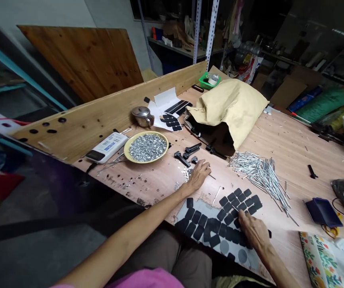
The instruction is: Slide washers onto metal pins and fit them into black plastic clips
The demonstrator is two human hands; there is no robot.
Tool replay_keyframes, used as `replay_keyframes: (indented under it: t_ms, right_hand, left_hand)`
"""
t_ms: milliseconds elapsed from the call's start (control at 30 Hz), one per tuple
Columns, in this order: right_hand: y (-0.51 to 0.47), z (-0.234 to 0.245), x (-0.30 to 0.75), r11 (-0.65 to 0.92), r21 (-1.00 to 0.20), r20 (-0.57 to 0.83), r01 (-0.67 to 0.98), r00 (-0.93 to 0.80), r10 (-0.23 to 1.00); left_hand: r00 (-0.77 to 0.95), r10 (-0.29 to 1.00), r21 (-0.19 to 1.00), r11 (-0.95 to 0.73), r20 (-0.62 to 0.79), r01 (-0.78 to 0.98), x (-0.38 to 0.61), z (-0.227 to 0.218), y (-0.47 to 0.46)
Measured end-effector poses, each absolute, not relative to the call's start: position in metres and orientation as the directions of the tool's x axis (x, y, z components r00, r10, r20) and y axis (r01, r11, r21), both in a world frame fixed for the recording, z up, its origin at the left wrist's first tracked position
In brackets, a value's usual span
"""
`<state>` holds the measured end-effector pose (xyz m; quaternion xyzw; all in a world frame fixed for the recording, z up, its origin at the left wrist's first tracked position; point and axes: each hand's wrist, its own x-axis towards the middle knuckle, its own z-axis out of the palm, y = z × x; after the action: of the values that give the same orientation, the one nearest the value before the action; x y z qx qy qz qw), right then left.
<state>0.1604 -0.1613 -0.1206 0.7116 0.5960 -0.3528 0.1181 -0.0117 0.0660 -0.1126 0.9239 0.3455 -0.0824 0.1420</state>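
My left hand (200, 175) is low over the table with its fingers curled down, beside several black plastic handle-like parts (181, 159) and a scatter of small metal washers (187, 173). A thin rod end (212, 177) pokes out past its fingers; what they close on is hidden. My right hand (253, 229) grips a thin tool with a metal tip (235, 208) and a dark end (269, 233); its exact kind is unclear. Under and around that hand lie black rounded-square pads (202, 220) on a grey sheet (187, 208).
A yellow bowl (126, 150) of small metal pieces stands beyond my left arm, next to a white device (107, 147) and a lidded metal pot (142, 116). Metal rods (265, 172) are heaped right of centre. A tan sack (235, 104) lies behind; a blue tray (323, 212) sits right.
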Motion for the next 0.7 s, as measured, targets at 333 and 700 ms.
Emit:
replay_keyframes:
  t_ms: [333,700]
  right_hand:
    - [-0.212,-0.05,0.14,-0.638,-0.167,-0.58,0.752,0.448,0.68]
    - [-0.348,0.01,0.063,-0.878,0.137,-0.715,0.458,0.659,0.232]
  left_hand:
    - [0.81,0.516,0.376,-0.835,0.279,0.402,-0.011,-0.1,0.045]
    - [0.658,0.727,0.673,-0.588,0.197,0.448,0.015,-0.01,-0.032]
